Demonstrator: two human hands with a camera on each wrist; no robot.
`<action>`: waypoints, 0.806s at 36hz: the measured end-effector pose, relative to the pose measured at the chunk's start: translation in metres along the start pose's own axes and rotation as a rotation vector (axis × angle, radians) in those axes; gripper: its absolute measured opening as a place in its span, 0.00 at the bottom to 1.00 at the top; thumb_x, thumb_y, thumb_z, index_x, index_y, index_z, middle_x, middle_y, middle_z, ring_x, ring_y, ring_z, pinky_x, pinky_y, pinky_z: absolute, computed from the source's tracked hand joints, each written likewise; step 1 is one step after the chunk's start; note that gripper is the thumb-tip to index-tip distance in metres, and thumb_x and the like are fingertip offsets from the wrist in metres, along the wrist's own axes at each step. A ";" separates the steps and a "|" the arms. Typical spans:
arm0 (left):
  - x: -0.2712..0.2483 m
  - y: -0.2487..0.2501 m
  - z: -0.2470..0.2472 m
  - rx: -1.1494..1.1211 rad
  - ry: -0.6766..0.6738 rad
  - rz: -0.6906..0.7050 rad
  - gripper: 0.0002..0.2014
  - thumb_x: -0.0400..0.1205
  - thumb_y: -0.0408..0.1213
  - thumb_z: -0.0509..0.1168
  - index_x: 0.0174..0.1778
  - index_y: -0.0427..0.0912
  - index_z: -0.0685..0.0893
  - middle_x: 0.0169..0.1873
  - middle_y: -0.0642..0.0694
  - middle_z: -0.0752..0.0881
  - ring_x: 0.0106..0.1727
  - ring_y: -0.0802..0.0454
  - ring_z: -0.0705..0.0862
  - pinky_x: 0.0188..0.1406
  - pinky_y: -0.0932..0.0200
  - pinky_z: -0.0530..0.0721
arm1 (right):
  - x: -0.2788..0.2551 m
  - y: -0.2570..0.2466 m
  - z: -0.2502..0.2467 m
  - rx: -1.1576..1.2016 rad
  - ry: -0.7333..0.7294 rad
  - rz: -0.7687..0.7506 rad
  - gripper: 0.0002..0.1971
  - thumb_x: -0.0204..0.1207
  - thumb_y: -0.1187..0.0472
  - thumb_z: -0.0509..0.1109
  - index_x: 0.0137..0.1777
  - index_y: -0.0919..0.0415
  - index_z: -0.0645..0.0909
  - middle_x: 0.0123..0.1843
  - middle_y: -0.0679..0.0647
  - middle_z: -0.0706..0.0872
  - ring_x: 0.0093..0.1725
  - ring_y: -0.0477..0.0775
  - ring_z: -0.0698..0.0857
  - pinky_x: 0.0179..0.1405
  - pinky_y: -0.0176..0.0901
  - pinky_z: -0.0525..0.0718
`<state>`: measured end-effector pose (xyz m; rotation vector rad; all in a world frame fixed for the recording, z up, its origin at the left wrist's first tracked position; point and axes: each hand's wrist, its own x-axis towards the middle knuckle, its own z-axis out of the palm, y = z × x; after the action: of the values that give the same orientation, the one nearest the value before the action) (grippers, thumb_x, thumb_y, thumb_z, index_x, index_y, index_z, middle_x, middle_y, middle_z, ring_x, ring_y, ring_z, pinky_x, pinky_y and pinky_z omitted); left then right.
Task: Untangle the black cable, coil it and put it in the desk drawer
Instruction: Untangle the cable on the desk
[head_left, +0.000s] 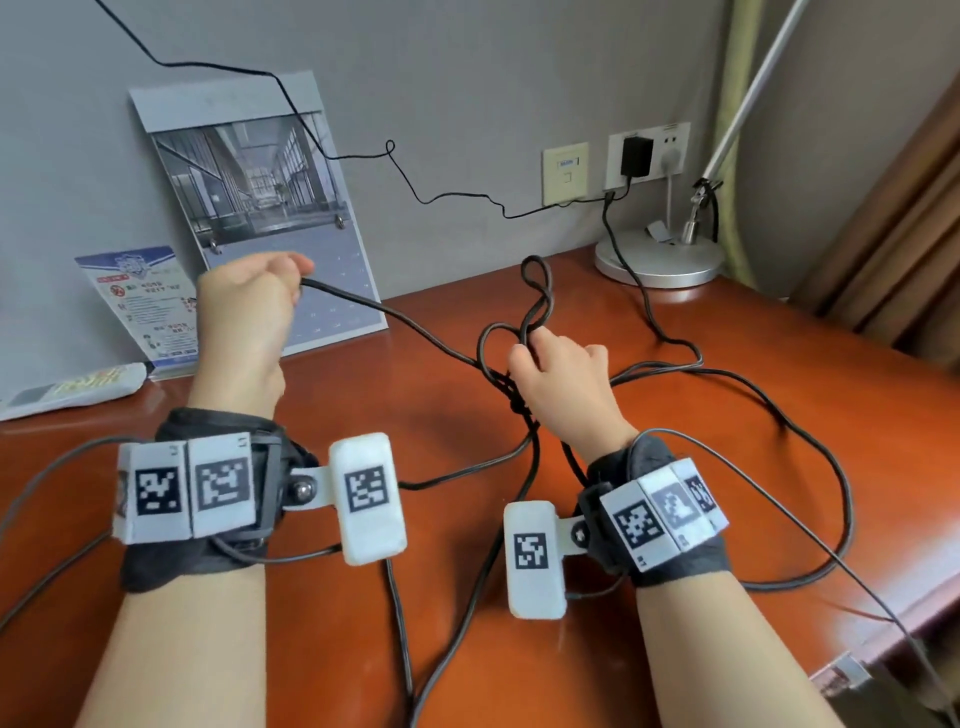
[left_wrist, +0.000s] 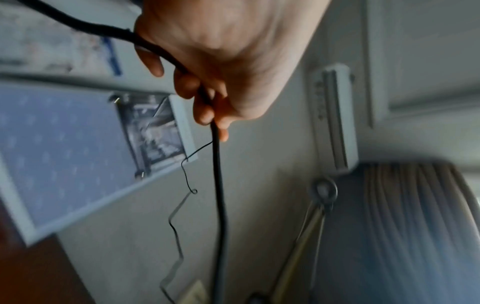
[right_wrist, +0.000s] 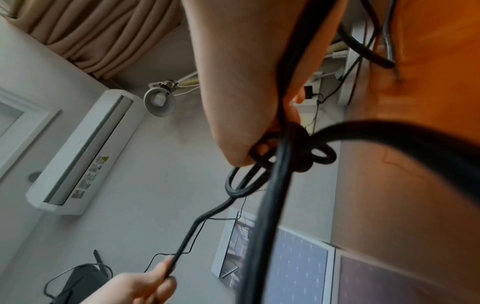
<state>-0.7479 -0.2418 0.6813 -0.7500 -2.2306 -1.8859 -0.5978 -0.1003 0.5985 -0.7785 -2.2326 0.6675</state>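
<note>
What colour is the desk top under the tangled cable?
Reddish-brown wood desk top; clearest in the head view.

The cable (head_left: 415, 332) is black against a glossy reddish-brown wood table (head_left: 779, 364). The wall (head_left: 467, 78) is plain grey. The calendar (head_left: 249, 171) has a grey-toned building photo above a muted blue-grey grid. The lamp base (head_left: 660, 260) is silver, the curtain (head_left: 883, 234) tan-brown.

I can't read any text: leaflet (head_left: 143, 306) far left, calendar (head_left: 260, 208), air conditioner sticker (right_wrist: 91, 174) all too blurred.
</note>
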 end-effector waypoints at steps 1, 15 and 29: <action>-0.002 -0.001 0.000 0.086 0.005 0.034 0.17 0.83 0.29 0.55 0.31 0.51 0.79 0.29 0.50 0.75 0.31 0.61 0.74 0.34 0.63 0.71 | -0.001 -0.001 0.002 0.021 -0.025 -0.008 0.17 0.82 0.60 0.54 0.30 0.53 0.58 0.27 0.49 0.69 0.33 0.56 0.70 0.57 0.52 0.64; -0.049 0.010 0.039 0.964 -0.663 0.477 0.09 0.84 0.39 0.54 0.37 0.52 0.72 0.38 0.56 0.71 0.57 0.45 0.71 0.70 0.40 0.64 | -0.019 -0.023 0.008 0.534 0.009 0.054 0.15 0.82 0.61 0.55 0.33 0.54 0.60 0.24 0.43 0.66 0.32 0.51 0.66 0.47 0.53 0.68; -0.023 0.019 0.006 0.453 -0.173 0.536 0.18 0.79 0.44 0.58 0.25 0.38 0.69 0.27 0.45 0.68 0.37 0.39 0.71 0.36 0.52 0.67 | -0.011 -0.017 -0.009 0.181 0.318 0.056 0.18 0.76 0.56 0.51 0.36 0.65 0.77 0.34 0.56 0.79 0.46 0.55 0.70 0.43 0.45 0.52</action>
<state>-0.7185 -0.2408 0.6881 -1.2881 -2.1326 -1.0614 -0.5905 -0.1172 0.6103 -0.7971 -1.8430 0.7075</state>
